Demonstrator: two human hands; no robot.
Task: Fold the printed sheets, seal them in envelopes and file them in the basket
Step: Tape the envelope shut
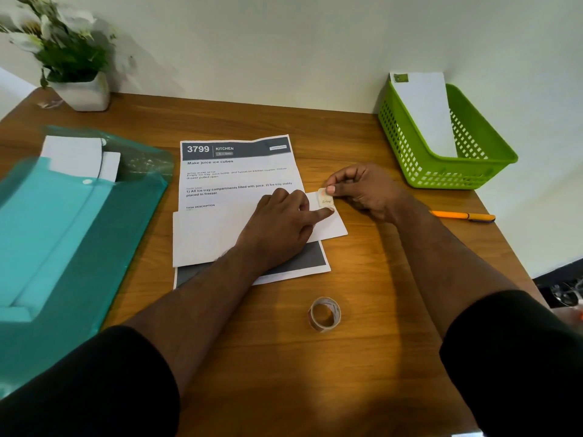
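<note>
Your left hand (280, 222) lies on a white envelope (214, 238), forefinger stretched out and pressing its right end. Your right hand (362, 190) pinches a small sticker (326, 197) between thumb and forefinger, just above that fingertip. The envelope runs left to right, slightly tilted, across a printed sheet (239, 175) whose long axis points away from you. Both forearms reach forward over the wooden surface (362, 357). A tape roll (325, 313) stands nearer you; a green basket (492, 152) at far right holds another envelope (426, 111) leaning upright
</note>
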